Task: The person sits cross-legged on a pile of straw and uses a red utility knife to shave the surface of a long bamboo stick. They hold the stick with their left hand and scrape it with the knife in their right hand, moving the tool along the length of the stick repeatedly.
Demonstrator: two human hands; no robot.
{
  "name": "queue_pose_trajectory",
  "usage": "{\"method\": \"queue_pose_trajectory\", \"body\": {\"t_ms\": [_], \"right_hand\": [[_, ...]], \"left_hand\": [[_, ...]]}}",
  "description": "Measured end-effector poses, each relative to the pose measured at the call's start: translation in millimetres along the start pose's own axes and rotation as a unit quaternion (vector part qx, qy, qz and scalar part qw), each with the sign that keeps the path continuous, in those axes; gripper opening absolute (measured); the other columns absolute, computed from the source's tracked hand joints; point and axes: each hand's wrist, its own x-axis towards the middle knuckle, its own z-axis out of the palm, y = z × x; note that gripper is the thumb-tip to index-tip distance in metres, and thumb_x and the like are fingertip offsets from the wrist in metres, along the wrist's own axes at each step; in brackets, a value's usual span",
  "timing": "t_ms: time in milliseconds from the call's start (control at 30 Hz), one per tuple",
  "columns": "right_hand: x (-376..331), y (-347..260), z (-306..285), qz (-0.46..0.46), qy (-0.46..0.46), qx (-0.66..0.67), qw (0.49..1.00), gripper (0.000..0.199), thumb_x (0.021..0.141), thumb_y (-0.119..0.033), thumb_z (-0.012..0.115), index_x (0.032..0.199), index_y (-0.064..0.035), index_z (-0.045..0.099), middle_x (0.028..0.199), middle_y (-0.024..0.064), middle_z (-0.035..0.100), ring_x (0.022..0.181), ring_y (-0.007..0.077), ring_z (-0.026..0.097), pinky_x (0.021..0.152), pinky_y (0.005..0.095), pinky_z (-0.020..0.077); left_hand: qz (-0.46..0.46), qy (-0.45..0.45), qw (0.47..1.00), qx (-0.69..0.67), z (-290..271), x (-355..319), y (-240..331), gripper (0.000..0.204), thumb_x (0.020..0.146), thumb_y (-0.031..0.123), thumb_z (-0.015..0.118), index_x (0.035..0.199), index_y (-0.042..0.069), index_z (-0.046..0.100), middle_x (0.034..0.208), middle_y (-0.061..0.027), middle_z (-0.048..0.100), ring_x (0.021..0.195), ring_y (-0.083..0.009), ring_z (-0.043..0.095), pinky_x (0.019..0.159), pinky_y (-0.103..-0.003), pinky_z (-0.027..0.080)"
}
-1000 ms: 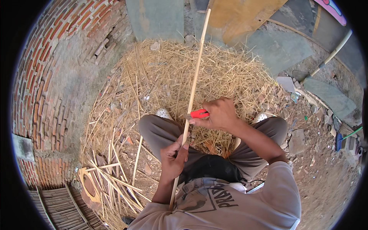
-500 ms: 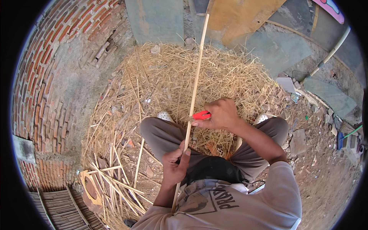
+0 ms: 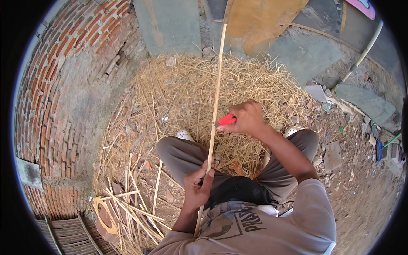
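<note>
A long pale strip, seemingly split bamboo (image 3: 217,85), runs from beside my torso up past my knees. My left hand (image 3: 198,185) is closed round its lower part, the thumb pressed along it. In my right hand (image 3: 248,118) is a red-handled utility knife (image 3: 227,119), gripped with the fingers wrapped round it. The knife's front end sits against or just beside the strip's right edge, around mid-length; its blade is too small to make out. My folded legs lie under both hands.
Straw-like shavings (image 3: 221,85) cover the ground ahead. Several cut strips (image 3: 131,212) lie in a pile at my left, near a brick wall (image 3: 55,106). Grey sheets (image 3: 170,27) and an orange-brown panel (image 3: 259,21) lean at the back. Rubble (image 3: 340,157) lies at the right.
The knife and my right hand have moved slightly up and to the right. The strip's far end has shifted a little left and down in the picture, as the whole view has tilted slightly.
</note>
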Motion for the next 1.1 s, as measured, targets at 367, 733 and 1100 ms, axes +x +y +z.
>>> {"method": "queue_pose_trajectory", "body": {"t_ms": [367,733,1100], "right_hand": [[11,48,-8,0.158,-0.036,-0.078,0.984,0.073,0.072,-0.082,0.054,0.058,-0.0110,0.064,0.044,0.0068,0.051,0.043,0.0259,0.056,0.045,0.0396,0.0450],[14,97,-11,0.186,0.032,-0.128,0.974,0.072,0.072,-0.081,0.053,0.062,-0.0100,0.065,0.048,0.0088,0.056,0.047,0.0274,0.058,0.045,0.0399,0.0450],[40,222,-32,0.511,0.072,-0.043,0.855,0.083,0.085,-0.078,0.035,0.088,-0.0028,0.071,0.082,0.0229,0.068,0.086,0.0392,0.067,0.074,0.0483,0.0503]], "left_hand": [[0.006,-0.043,0.999,0.026,5,-20,-6,0.034,0.094,0.001,0.056,0.128,-0.001,0.058,0.061,0.0086,0.045,0.055,0.0011,0.037,0.049,-0.017,0.028],[0.016,-0.088,0.996,0.008,-2,-48,-8,0.034,0.093,-0.005,0.054,0.126,-0.003,0.059,0.074,0.0087,0.052,0.063,0.0014,0.039,0.054,-0.015,0.032],[-0.016,-0.028,0.999,-0.007,-41,-102,-44,0.035,0.093,-0.004,0.053,0.127,0.002,0.059,0.067,0.0062,0.053,0.056,0.0015,0.038,0.050,-0.017,0.029]]}}
